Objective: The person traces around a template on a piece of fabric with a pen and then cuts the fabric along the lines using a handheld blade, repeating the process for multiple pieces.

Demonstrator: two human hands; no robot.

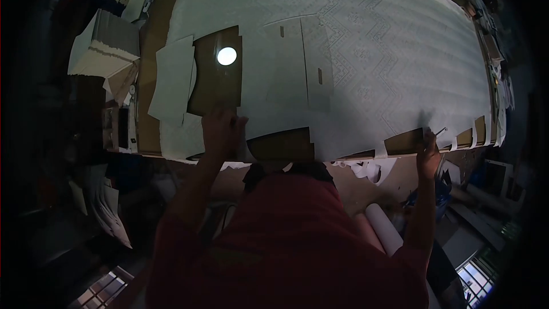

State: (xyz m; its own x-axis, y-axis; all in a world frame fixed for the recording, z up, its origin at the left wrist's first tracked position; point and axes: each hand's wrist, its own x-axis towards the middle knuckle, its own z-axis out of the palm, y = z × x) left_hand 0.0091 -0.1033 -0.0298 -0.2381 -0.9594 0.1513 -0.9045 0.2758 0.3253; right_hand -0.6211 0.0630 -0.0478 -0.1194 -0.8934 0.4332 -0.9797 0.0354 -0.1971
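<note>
A large white patterned fabric sheet (pixel 366 40) covers the table, with pieces cut out of it along the near side. My left hand (pixel 222 130) rests at the near left, fingers curled by the edge of a cut-out; what they grip, if anything, is hidden. At the near right edge my right hand (pixel 429 154) is closed around a thin pointed tool (pixel 440 131), too small to name more exactly. Pale flat pattern pieces (pixel 286 63) with small slots lie on the fabric between the hands, farther back. Another cut white piece (pixel 171 80) lies left of the largest opening.
Brown tabletop (pixel 214 86) shows through the cut-outs, with a bright light reflection on it. A stack of white sheets (pixel 108 46) stands at the left. Below the near edge are white scraps (pixel 372 170) and a white roll (pixel 383 229) on the floor.
</note>
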